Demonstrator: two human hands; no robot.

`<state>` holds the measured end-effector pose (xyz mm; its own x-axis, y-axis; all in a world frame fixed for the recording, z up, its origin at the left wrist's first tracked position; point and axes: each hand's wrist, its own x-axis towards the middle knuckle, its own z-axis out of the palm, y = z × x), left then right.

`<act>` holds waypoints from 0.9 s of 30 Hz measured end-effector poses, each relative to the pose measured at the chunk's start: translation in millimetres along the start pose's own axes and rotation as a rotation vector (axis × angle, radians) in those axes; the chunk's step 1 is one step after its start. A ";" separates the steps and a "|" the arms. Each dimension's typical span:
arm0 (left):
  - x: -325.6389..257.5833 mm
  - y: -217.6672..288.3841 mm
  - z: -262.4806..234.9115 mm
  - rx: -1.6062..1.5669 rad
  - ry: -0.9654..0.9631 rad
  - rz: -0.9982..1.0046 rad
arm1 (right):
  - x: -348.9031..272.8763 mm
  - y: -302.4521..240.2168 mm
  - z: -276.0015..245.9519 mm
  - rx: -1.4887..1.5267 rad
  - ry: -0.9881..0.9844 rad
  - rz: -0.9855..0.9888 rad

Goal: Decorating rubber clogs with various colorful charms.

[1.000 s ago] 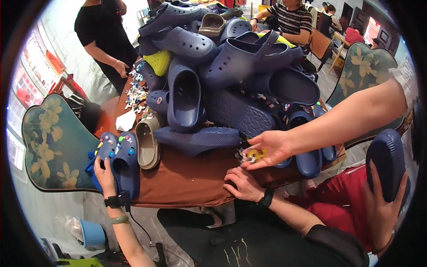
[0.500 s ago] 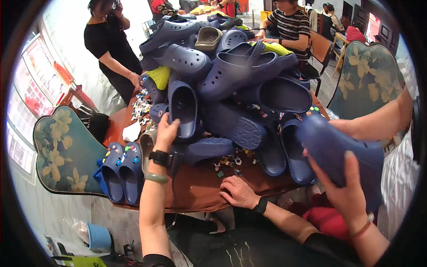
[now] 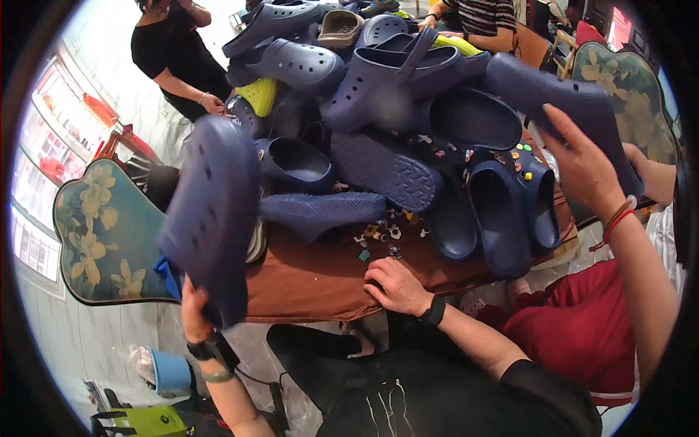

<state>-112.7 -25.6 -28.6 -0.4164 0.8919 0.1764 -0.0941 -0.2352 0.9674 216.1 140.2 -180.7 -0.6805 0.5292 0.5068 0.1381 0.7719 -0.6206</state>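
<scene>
My left hand, with a dark watch and a bangle on its wrist, is closed on one end of a navy blue clog raised at the table's left edge. The clog stands on end, its holed upper showing, and hides that corner. Lying on the brown tablecloth at the near edge, my right hand has loosely bent fingers and holds nothing. Small colourful shoe charms lie just beyond it. Navy clogs are heaped in front of me, one sole-up.
At the right a co-worker's hands hold another navy clog. Nearby stands a clog with charms. Chair backs flank the table, and a blue bucket stands on the floor. Two more people are across the table.
My left hand has lifted a clog from the pile and brought it left and nearer. My right hand stays at the table edge. The co-worker's clog has gone up and away.
</scene>
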 end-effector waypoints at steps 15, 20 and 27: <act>-53.2 -102.7 -21.0 0.546 -0.177 -0.448 | -1.2 -2.9 3.5 -0.028 0.108 0.099; -42.5 -96.3 12.8 1.564 0.206 0.436 | 16.1 -1.8 -0.9 -0.238 0.040 0.144; -43.5 -71.4 87.4 0.405 -0.089 -0.241 | 49.0 26.7 2.9 -0.549 -0.206 0.059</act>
<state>-8.8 -13.9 -89.4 -0.3457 0.9361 -0.0642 0.1888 0.1364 0.9725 184.3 185.7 -174.2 -0.7786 0.5399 0.3199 0.4949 0.8416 -0.2161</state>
